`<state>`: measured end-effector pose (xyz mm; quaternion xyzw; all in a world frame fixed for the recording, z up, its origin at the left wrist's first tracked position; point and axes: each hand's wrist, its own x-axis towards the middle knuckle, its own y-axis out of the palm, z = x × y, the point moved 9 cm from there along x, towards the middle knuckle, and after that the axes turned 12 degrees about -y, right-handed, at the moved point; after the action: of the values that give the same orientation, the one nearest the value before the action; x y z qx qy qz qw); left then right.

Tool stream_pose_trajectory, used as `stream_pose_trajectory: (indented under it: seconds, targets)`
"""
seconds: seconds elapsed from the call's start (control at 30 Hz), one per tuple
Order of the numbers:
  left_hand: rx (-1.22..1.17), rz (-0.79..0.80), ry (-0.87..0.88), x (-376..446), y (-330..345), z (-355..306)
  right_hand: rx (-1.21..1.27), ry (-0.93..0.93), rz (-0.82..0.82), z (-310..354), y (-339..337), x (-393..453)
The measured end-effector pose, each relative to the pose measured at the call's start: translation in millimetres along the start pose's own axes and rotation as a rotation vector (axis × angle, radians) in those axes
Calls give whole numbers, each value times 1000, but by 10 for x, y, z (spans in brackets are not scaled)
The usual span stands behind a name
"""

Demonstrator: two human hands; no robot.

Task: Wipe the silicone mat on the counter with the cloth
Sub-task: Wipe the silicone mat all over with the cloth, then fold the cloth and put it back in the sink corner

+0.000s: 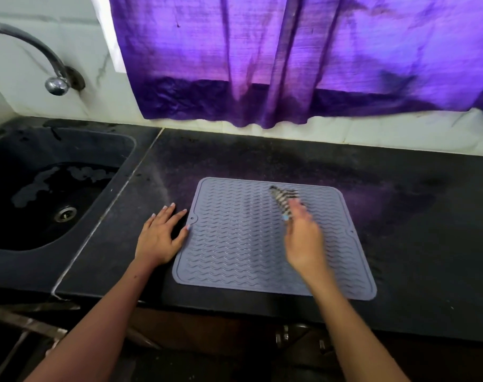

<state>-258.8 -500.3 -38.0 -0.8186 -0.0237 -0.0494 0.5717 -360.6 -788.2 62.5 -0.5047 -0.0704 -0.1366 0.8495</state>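
One mat (pixel 251 238) lying flat on desk (pixel 414 216). Right hand (pixel 303 238) blurred, fingers gripping one striped cloth (pixel 283 198) over mat. Left hand (pixel 161 235) lying flat, fingers spread, thumb touching mat's left edge.

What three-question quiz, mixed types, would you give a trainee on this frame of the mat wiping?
1. True or false: the left hand holds the cloth.
2. Which lies left of the silicone mat? A) a stove B) the sink C) a kettle
3. Fill in: the fabric hanging behind the counter is a purple ____.

Key
1. False. The right hand holds the striped cloth over the mat's far part; the left hand lies flat on the counter, its thumb at the mat's left edge.
2. B.
3. Curtain.
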Motion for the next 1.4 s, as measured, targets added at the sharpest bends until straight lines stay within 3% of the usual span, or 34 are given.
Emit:
stream_pose_trajectory:
  seconds: [0.1, 0.2, 0.3, 0.43, 0.5, 0.6, 0.7, 0.83, 0.93, 1.0, 1.13, 1.27, 1.4]
  targets:
    - [0, -6, 0, 15, -3, 5, -202, -190, 216, 253, 695, -129]
    - [-4, -14, -1, 21, -16, 8, -270, -307, 220, 309, 1029, -314]
    - [-14, -29, 4, 20, -39, -2, -314, -320, 285, 273, 1122, -333]
    - [9, -11, 3, 14, -37, -16, -160, -303, 370, 298, 992, -207]
    - [24, 14, -13, -5, -28, -29, 115, -104, 347, 191, 827, -54]
    - [-36, -118, -111, -128, -202, -71, 927, 362, 194, 64, 743, 25]
    - [-568, -201, -343, -480, -483, -163, 1594, 589, 226, 373, 826, 22]
    - [-1239, 201, -665, -684, -212, -380, 1895, 616, 328, 922, 936, 77]
    - [-1715, 221, -703, -702, -388, -448, 1933, 597, 407, 1318, 1108, 55]
    - [-1851, 162, -676, -700, -626, -378, 1977, 573, 475, 1575, 1205, 37]
    - [-1872, -23, -635, -667, -961, 51, 1842, 554, 528, 1939, 1478, 58]
    - [-1851, -129, -675, -583, -1116, 565, 1403, 285, 511, 2220, 1719, 248]
    - [-1849, -161, -727, -342, -1251, 1164, 1210, 80, 585, 2725, 1957, 559]
